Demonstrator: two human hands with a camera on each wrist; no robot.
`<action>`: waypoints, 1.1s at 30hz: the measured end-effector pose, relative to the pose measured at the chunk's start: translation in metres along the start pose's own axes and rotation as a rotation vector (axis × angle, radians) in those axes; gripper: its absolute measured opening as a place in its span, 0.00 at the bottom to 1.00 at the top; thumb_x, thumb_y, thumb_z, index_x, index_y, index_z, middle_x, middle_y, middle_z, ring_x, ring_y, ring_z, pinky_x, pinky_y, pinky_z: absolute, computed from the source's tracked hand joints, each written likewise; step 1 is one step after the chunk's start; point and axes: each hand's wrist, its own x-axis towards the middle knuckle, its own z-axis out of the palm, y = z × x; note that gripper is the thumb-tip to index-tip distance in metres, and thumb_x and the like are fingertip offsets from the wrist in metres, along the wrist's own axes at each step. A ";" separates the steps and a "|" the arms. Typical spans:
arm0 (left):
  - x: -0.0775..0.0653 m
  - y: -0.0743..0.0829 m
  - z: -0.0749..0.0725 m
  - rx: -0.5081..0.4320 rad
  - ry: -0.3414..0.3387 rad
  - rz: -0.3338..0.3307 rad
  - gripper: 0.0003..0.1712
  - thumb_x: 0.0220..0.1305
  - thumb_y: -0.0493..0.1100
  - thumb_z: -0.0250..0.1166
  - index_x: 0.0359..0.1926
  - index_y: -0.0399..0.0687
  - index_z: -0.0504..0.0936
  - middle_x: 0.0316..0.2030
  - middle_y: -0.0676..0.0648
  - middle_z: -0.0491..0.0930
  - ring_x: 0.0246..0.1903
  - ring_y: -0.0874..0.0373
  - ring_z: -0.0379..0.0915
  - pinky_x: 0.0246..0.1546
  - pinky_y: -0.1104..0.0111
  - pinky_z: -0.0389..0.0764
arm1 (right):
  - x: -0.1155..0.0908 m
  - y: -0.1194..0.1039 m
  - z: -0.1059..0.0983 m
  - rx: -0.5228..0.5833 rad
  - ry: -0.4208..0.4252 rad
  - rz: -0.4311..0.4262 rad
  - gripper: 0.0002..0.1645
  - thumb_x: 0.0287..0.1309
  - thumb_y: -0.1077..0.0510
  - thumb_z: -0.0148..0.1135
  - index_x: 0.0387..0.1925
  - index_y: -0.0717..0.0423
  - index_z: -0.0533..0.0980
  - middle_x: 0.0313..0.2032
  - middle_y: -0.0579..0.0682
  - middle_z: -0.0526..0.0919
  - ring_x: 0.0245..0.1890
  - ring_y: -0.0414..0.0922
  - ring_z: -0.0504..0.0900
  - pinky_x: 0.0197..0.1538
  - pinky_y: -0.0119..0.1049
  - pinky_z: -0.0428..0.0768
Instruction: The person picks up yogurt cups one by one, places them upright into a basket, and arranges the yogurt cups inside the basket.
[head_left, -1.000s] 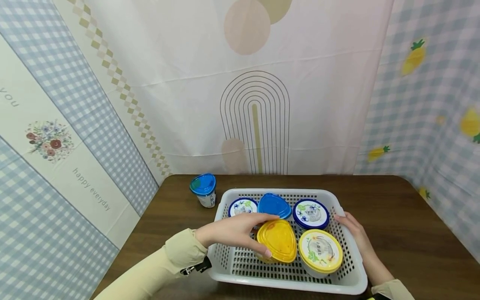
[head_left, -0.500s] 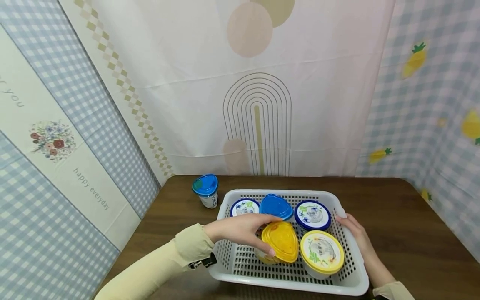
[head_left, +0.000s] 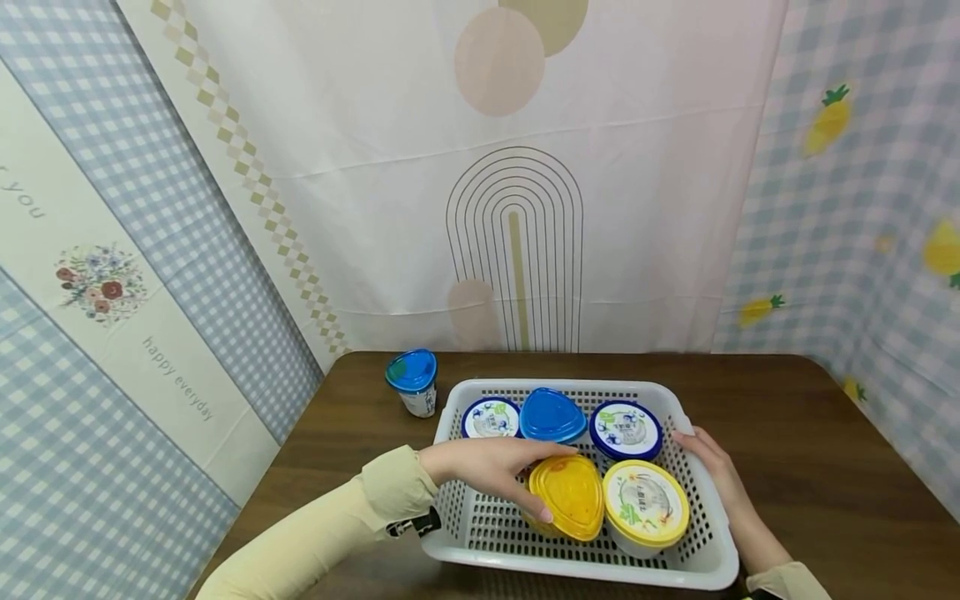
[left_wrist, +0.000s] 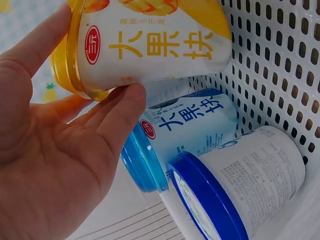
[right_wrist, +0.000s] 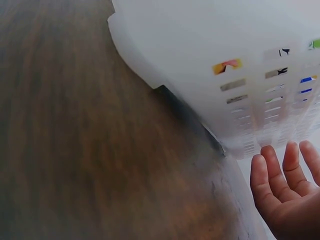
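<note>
My left hand (head_left: 491, 471) grips a yogurt cup with a yellow lid (head_left: 570, 497) by its lid, thumb on the near side and fingers on the far side. The cup leans inside the white basket (head_left: 517, 565), close beside a round tub with a yellow rim (head_left: 645, 504). Mango pictures show on the cup's side (left_wrist: 155, 45) in the left wrist view. At the basket's right end, my right hand (head_left: 716, 471) rests against the wall and rim. In the right wrist view its fingers (right_wrist: 292, 175) are loosely extended, with tips right at the perforated wall.
Along the basket's back stand a blue-lidded cup (head_left: 552, 415) and two round tubs with dark blue rims, one left (head_left: 491, 417) and one right (head_left: 626, 429). Outside, another blue-lidded cup (head_left: 414, 383) stands on the brown table (head_left: 337, 433), left of the basket. A patterned cloth (head_left: 630, 208) hangs behind.
My left hand has shifted slightly right and toward me with the yellow-lidded cup, bringing it beside the yellow-rimmed tub. My right hand has stayed at the basket's end.
</note>
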 end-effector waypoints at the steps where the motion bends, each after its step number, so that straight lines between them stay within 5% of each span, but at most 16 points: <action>1: 0.000 0.000 0.000 -0.003 -0.003 -0.003 0.47 0.67 0.53 0.68 0.79 0.49 0.54 0.74 0.52 0.61 0.67 0.66 0.61 0.67 0.70 0.63 | 0.000 0.000 0.000 0.002 0.001 0.000 0.19 0.76 0.42 0.47 0.58 0.47 0.63 0.43 0.42 0.80 0.41 0.40 0.81 0.44 0.38 0.83; 16: -0.004 -0.005 -0.004 -0.079 -0.017 -0.067 0.47 0.67 0.52 0.68 0.78 0.52 0.54 0.73 0.51 0.62 0.64 0.65 0.63 0.66 0.70 0.65 | 0.003 0.001 0.000 -0.015 0.004 -0.001 0.22 0.76 0.41 0.46 0.61 0.47 0.61 0.45 0.41 0.79 0.42 0.40 0.81 0.45 0.38 0.83; 25: -0.007 -0.014 -0.008 -0.150 -0.020 -0.142 0.49 0.58 0.48 0.75 0.73 0.57 0.55 0.58 0.53 0.72 0.54 0.65 0.70 0.60 0.71 0.70 | 0.003 0.001 0.001 -0.008 0.010 0.000 0.21 0.76 0.41 0.47 0.60 0.47 0.62 0.44 0.41 0.80 0.41 0.40 0.81 0.44 0.38 0.83; 33: -0.011 -0.010 -0.011 -0.115 -0.040 -0.160 0.54 0.58 0.49 0.75 0.78 0.60 0.51 0.71 0.48 0.62 0.63 0.62 0.64 0.66 0.66 0.65 | 0.004 0.003 0.000 0.000 0.014 -0.013 0.19 0.77 0.44 0.45 0.60 0.48 0.62 0.43 0.41 0.80 0.40 0.39 0.81 0.43 0.37 0.83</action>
